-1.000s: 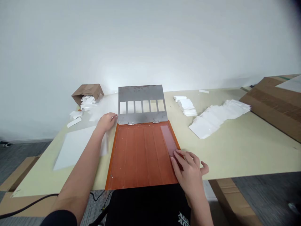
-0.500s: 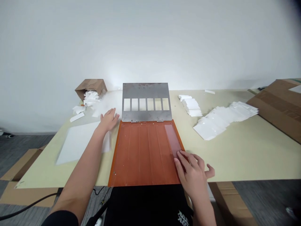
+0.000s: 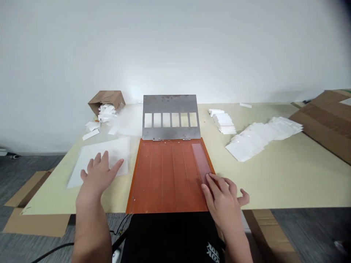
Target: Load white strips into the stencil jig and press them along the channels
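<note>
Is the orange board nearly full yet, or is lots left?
Just started. One clear strip lies in the rightmost lane of the orange board. The right hand presses its near end; the left hand is spread over a white sheet. The other lanes are bare and the metal flap stands open.

The left grip (image 3: 97, 173) and right grip (image 3: 223, 199) are bare, forearms (image 3: 90, 226) unsleeved. Below, a black garment (image 3: 170, 237) bears white lettering (image 3: 214, 254), cut off, perhaps a logo.

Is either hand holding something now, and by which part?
Nothing is gripped: right hand presses the clear strip, near end; left hand open over the white sheet.
</note>
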Action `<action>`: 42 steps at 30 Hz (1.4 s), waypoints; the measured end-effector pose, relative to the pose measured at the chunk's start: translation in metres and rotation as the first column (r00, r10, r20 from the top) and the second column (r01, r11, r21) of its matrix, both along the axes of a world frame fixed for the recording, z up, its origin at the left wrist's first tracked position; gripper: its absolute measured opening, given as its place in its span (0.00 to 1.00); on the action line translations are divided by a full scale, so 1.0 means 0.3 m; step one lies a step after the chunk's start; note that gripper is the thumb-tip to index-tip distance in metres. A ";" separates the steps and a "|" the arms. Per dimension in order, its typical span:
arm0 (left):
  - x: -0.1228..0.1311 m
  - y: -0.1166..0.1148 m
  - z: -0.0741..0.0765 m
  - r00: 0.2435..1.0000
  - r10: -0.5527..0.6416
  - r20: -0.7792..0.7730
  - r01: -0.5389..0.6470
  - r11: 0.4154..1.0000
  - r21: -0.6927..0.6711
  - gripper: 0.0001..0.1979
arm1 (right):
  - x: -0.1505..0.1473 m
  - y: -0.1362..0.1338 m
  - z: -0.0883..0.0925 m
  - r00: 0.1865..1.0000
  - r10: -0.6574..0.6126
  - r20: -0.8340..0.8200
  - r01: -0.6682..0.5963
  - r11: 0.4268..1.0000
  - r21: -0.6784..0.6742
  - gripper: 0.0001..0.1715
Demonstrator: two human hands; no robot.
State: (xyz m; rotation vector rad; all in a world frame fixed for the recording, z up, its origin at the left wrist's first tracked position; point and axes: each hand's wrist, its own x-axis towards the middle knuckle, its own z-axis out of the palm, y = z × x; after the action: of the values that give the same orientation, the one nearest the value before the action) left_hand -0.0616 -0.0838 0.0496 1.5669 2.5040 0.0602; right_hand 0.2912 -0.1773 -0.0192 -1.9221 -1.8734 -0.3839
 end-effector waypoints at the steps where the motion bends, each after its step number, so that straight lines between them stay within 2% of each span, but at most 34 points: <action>1: 0.001 -0.024 -0.028 1.000 0.012 -0.006 -0.012 1.000 0.019 0.42 | -0.001 0.000 0.002 1.000 0.003 0.006 -0.003 1.000 -0.011 0.29; 4: 0.006 -0.073 -0.093 1.000 -0.018 -0.014 0.018 0.999 0.040 0.41 | -0.004 -0.001 0.007 1.000 0.015 0.027 -0.014 0.999 -0.043 0.29; 7: 0.010 -0.096 -0.120 0.997 -0.069 -0.032 0.071 0.994 0.085 0.37 | -0.004 -0.002 0.006 0.999 0.026 0.036 -0.025 0.998 -0.050 0.29; 13: 0.012 -0.113 -0.124 0.996 -0.075 -0.038 0.081 0.975 0.205 0.37 | -0.007 -0.009 -0.002 0.999 0.020 0.028 -0.019 0.998 -0.055 0.28; 17: 0.015 -0.120 -0.120 0.994 -0.109 -0.014 0.109 0.957 0.267 0.33 | -0.011 -0.010 -0.001 0.999 0.011 0.031 -0.008 0.997 -0.074 0.28; 21: 0.012 -0.126 -0.131 0.982 -0.185 0.026 0.171 0.947 0.273 0.31 | -0.014 -0.012 0.004 1.000 0.013 0.027 -0.011 0.997 -0.075 0.28; 29: 0.004 -0.137 -0.163 0.963 -0.268 -0.029 0.264 0.917 0.299 0.25 | -0.019 -0.020 0.011 0.998 0.067 -0.016 -0.067 0.997 -0.026 0.29; 35: 0.031 -0.143 -0.161 0.970 -0.240 -0.036 0.239 0.920 0.311 0.22 | -0.022 -0.026 0.007 0.994 0.102 -0.032 -0.100 0.994 0.047 0.25; 38: 0.040 -0.143 -0.158 0.972 -0.232 0.025 0.204 0.899 0.386 0.22 | -0.032 -0.030 0.013 0.991 0.120 -0.056 -0.115 0.990 0.086 0.21; 40: 0.050 -0.145 -0.144 0.970 -0.215 0.116 0.134 0.863 0.488 0.23 | -0.052 -0.031 0.023 0.985 0.142 -0.100 -0.131 0.985 0.112 0.18; 42: 0.071 -0.153 -0.123 0.954 -0.177 0.244 0.002 0.814 0.581 0.25 | -0.088 -0.029 0.041 0.967 0.193 -0.165 -0.174 0.977 0.121 0.16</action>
State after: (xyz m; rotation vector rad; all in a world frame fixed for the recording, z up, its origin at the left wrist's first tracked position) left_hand -0.0403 -0.1297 0.0128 1.7105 2.2802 1.0504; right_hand 0.2647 -0.1860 -0.0070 -1.6401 -1.8569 -0.2413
